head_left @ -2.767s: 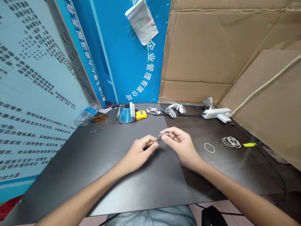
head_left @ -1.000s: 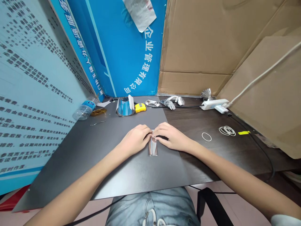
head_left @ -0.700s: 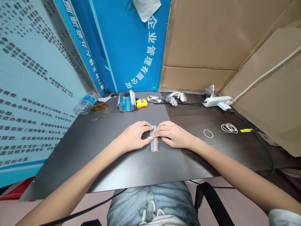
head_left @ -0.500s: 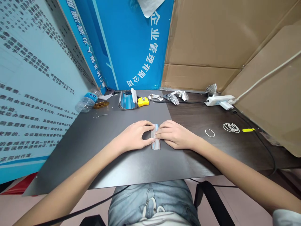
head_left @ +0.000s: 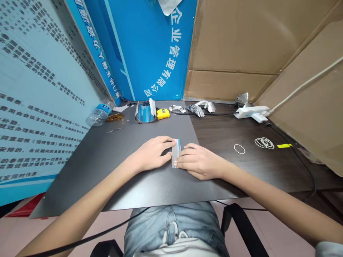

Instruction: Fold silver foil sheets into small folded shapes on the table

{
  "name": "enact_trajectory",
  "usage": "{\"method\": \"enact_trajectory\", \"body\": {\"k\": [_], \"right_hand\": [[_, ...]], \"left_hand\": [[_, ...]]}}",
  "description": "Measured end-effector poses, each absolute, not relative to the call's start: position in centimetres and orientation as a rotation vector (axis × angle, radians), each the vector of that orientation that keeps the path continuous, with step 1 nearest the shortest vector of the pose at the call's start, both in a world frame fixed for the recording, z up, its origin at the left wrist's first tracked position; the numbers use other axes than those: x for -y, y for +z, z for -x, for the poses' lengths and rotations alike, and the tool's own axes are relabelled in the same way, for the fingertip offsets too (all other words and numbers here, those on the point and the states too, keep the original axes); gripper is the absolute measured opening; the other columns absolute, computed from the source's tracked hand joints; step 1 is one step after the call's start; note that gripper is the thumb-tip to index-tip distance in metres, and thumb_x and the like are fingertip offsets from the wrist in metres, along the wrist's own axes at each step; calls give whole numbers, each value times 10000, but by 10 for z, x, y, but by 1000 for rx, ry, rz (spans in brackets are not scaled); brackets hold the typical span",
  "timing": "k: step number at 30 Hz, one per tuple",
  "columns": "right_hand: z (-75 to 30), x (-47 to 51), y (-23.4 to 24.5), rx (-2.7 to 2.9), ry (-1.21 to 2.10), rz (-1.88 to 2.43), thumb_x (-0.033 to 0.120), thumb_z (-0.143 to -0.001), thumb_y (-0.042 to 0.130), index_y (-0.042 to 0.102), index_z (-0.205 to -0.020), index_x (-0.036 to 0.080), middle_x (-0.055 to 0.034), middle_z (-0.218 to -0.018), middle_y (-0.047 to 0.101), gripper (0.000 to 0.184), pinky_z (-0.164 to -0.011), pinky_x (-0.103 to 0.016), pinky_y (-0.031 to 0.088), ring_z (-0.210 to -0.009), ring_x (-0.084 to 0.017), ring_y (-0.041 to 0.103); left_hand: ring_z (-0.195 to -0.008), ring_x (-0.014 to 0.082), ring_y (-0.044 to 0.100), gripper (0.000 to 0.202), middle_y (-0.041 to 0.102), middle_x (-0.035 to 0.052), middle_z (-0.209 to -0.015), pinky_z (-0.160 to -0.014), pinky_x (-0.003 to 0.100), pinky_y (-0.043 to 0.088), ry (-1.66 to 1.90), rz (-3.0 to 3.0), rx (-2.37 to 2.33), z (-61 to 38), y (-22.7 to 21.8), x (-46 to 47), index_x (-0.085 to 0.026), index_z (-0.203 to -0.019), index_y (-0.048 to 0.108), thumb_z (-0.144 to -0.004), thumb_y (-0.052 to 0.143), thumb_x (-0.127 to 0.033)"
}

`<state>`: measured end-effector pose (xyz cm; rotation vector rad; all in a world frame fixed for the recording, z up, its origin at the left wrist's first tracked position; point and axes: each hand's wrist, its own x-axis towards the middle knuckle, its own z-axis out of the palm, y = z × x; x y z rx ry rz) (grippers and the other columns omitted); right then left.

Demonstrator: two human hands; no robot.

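A narrow folded strip of shiny aluminium foil point(head_left: 176, 152) lies on the dark mat point(head_left: 88, 178), stood lengthwise toward the far wall. My left hand point(head_left: 151, 154) is at its left edge, with the fingertips curled against its upper end. My right hand point(head_left: 199, 161) lies on the other side, its fingertips pressed on the strip's lower part. Most of the strip's middle shows between the hands. Its ends are partly covered by my fingers.
At the mat's far edge stand a plastic water bottle point(head_left: 99, 115), a curved mirror-like foil piece point(head_left: 145, 112), a yellow tape measure point(head_left: 163, 113) and crumpled foil pieces point(head_left: 197, 110). A white power strip point(head_left: 252, 111) and rubber bands point(head_left: 264, 143) lie on the dark table to the right.
My right hand has slid down along the foil strip and away from my left hand. The strip now shows more between them. The view has tilted slightly, so the far objects sit higher.
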<state>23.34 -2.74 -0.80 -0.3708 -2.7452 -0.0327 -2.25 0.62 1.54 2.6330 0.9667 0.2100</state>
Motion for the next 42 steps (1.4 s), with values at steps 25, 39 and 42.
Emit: {"method": "enact_trajectory", "body": {"k": [25,39,42], "right_hand": [[-230,24,-2,2602,433,703,172,-997,545,764,-1177,246,-116,-1420,554,292,-1103,-524,433,-1258,-295,510],[-240,11,-8,2592,329,931,218,-1046,528,727,-1326,380,-105,-1535,441,380,-1181,-646,347,-1419,-334,376],[-242,4,-10,2586,300,950,235,-1049,532,713,-1346,395,-105,-1536,452,383,-1174,-654,351,-1409,-335,389]], "left_hand": [[-1397,360,530,668,576,128,-1516,-1118,537,425,286,-2607,-1045,18,12,-2,-245,-1325,604,-881,626,-743],[-1549,395,335,849,397,121,-1680,-1223,657,249,195,-2609,-1082,23,2,4,-289,-1555,448,-883,566,-794],[-1572,428,266,891,332,116,-1714,-1219,708,209,152,-2611,-1120,23,0,4,-293,-1592,408,-885,517,-825]]}}
